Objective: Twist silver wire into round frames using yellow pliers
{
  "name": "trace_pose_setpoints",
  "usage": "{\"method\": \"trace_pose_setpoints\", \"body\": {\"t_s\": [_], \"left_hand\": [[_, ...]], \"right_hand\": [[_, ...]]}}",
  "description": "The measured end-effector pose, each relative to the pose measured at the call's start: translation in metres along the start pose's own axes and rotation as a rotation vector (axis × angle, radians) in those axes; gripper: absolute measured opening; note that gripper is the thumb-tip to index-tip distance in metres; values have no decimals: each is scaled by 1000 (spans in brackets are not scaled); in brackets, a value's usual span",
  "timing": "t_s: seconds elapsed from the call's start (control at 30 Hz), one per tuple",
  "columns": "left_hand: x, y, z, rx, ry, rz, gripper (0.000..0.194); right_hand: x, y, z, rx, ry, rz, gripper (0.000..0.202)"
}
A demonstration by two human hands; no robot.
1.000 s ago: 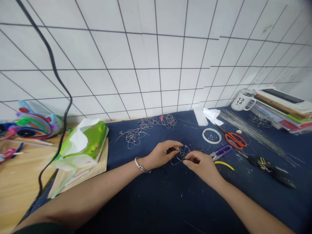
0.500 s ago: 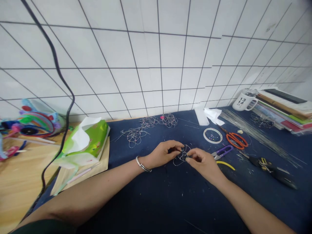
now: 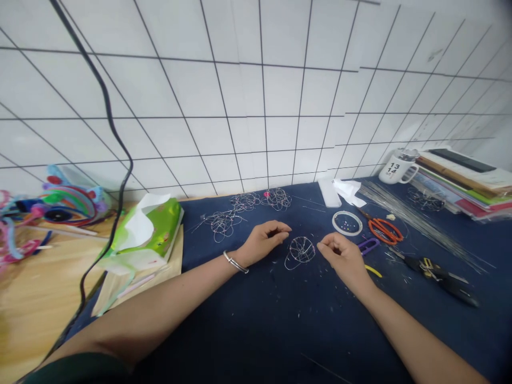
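A round wire piece (image 3: 303,249) with spoke-like strands and a loose loop at its lower left lies on the dark blue cloth (image 3: 248,320). Just left of it hovers my left hand (image 3: 264,241), a metal bangle (image 3: 235,261) on its wrist; thumb and forefinger are slightly apart with nothing between them. On the other side, my right hand (image 3: 344,262) is close to the piece's right edge without touching it, its fingers loosely bent and holding nothing I can see.
Several tangled wire pieces (image 3: 222,225) lie at the back. To the right are a white ring dish (image 3: 347,223) with beads, orange-handled scissors (image 3: 386,230), purple snips (image 3: 368,245), black pliers (image 3: 436,274), straight wires (image 3: 424,224) and a mug (image 3: 396,169). A tissue pack (image 3: 160,229) stands left.
Both hands have let go of the wire piece and drawn apart, the left one leftward and the right one rightward. The piece now rests on the cloth. The view has shifted slightly.
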State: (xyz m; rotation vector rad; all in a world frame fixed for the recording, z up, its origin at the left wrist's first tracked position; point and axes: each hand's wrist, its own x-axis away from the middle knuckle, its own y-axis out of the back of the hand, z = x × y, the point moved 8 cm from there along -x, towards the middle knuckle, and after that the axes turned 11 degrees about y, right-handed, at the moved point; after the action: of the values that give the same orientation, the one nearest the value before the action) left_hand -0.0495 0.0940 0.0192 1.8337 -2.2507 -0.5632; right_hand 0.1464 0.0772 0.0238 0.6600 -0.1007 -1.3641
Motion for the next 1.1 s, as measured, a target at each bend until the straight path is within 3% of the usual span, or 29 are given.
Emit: {"method": "trace_pose_setpoints", "body": {"t_s": [0.13,0.2,0.43,0.57,0.63,0.7,0.83,0.9,1.0,1.1], "left_hand": [[-1,10,4,-16,24,-119,26],[2,7,-5,-91,-43,-134,25],[27,-25,-34,-418,-288,79,24],[49,-20,-39,-528,-318,107,22],[54,-4,-38,-579,-289,70,20],[53,25,-34,-637,-220,-21,18],[43,111,-12,-721,53,-360,14],[40,141,1,-734,107,-414,13],[38,165,24,-751,163,-422,13],[37,170,43,-762,193,-404,15]], "right_hand": [[0,7,7,17,37,-53,21],[2,11,11,32,64,-78,22],[4,17,4,120,57,-128,25],[4,17,5,153,86,-116,27],[4,15,6,177,92,-101,27],[4,13,8,204,96,-76,28],[4,10,14,239,132,-58,31],[3,10,16,253,152,-60,31],[2,8,13,287,147,-51,31],[2,6,9,310,151,-25,30]]}}
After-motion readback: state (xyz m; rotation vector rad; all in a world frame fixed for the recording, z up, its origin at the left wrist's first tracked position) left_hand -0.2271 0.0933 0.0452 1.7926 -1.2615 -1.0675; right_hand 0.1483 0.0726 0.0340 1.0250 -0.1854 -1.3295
